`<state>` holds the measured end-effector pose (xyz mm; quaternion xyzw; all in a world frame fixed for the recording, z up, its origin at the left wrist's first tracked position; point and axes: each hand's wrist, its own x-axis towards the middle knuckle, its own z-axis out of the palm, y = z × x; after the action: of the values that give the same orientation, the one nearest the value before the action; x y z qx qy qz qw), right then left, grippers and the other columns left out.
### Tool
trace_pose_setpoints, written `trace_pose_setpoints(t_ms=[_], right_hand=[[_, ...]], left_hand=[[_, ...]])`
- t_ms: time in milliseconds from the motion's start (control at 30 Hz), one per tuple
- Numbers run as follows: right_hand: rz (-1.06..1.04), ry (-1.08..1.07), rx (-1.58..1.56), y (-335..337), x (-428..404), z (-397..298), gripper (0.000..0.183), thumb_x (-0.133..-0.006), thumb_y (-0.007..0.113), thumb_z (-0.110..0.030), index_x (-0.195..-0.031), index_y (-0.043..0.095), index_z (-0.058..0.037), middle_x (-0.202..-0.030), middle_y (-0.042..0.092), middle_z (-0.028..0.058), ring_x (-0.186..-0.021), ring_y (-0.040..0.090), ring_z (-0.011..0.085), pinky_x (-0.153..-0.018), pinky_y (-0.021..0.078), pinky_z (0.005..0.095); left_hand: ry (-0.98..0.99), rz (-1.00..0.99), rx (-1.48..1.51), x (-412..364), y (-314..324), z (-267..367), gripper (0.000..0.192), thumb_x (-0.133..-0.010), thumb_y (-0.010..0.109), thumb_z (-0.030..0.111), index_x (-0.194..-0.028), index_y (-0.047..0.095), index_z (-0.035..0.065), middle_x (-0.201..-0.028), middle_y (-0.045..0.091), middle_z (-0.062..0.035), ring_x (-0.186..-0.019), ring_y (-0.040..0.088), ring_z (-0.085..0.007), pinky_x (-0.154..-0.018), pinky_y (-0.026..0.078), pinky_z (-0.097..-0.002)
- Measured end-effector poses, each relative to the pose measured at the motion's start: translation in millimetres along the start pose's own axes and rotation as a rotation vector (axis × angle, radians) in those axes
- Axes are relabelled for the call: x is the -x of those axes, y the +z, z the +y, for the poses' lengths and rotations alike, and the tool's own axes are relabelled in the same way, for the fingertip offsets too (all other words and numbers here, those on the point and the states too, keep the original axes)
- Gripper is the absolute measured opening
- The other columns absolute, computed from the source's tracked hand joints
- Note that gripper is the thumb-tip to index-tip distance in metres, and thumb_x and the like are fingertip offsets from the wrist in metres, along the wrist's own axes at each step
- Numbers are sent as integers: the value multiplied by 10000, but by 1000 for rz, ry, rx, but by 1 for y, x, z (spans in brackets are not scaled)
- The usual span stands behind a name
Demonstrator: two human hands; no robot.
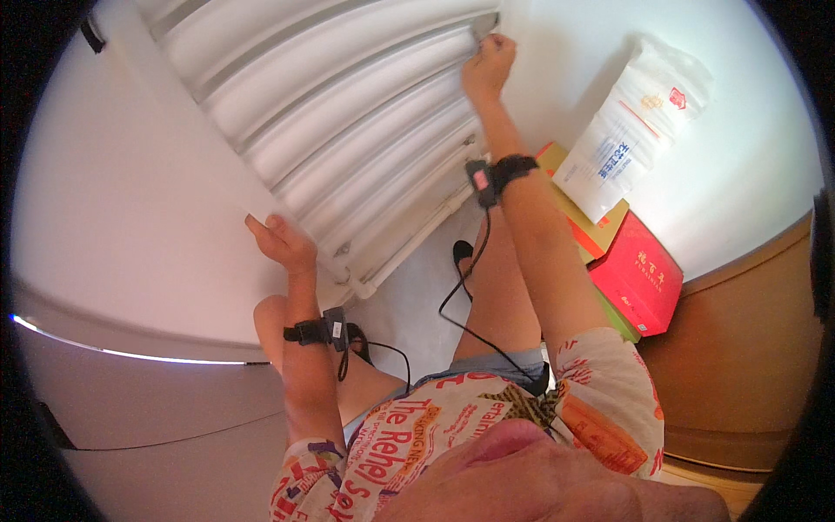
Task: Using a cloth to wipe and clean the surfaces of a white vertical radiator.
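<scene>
A white column radiator (352,111) runs diagonally across the upper part of the view, with a pipe along its end nearest the floor. My right hand (490,65) is at the radiator's far right end, fingers closed on a small grey item (485,25) that lies against a column. Whether that item is cloth or something stiffer is not clear. Beside the radiator's left end, my left hand (287,245) is at the edge of a smooth white panel (137,176). Its thumb stands apart from the fingers and nothing shows in it; some fingers are hidden.
To the right, a white plastic-wrapped pack (607,150) leans on the white wall (750,150) above an orange-and-gold box (600,228) and a red box (642,267). Brown wooden furniture (743,352) stands beside them. Black cables (450,300) hang from straps on both wrists.
</scene>
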<state>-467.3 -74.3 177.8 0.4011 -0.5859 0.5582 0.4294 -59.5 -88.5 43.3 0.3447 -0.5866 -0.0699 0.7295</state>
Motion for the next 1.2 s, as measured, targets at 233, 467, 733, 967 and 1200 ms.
trace_pose_setpoints(t_ms=[233, 467, 733, 967, 1200], right_hand=[[-88, 66, 33, 0, -16, 6, 397, -732, 592, 18, -1121, 659, -25, -1053, 518, 181, -1002, 512, 369, -873, 445, 436], [-30, -40, -124, -24, 45, -160, 274, -838, 561, 16, -1106, 610, 41, -988, 530, 208, -933, 522, 386, -755, 429, 482], [-242, -178, -584, -83, 100, -316, 211, -796, 669, -90, -992, 662, -11, -982, 589, 140, -871, 600, 318, -695, 511, 431], [-24, -433, -257, -32, 101, -124, 122, -873, 629, -74, -949, 636, 21, -907, 628, 189, -830, 608, 370, -687, 500, 468], [-220, 47, 63, -18, 46, 25, 312, -791, 606, -51, -1099, 639, -11, -1070, 572, 197, -974, 564, 367, -842, 481, 469]], left_hand=[[-64, -29, -62, -4, 6, 24, 449, -1036, 385, 359, -1105, 473, -76, -738, 496, -128, -657, 461, -249, -619, 417, -368], [7, 54, -10, -5, 5, 4, 444, -1048, 369, 390, -989, 472, -38, -701, 508, -144, -610, 472, -293, -583, 412, -390], [531, -107, -899, -11, 2, -10, 604, -1058, 392, 339, -1394, 324, -158, -786, 556, -89, -718, 530, -183, -625, 430, -333], [-21, -34, 16, -6, 3, 10, 439, -1053, 391, 382, -1026, 442, -53, -707, 465, -74, -645, 426, -172, -569, 367, -303], [-21, -42, 64, -4, -2, -10, 420, -1049, 371, 349, -1020, 456, -61, -716, 461, -95, -631, 415, -186, -567, 374, -320]])
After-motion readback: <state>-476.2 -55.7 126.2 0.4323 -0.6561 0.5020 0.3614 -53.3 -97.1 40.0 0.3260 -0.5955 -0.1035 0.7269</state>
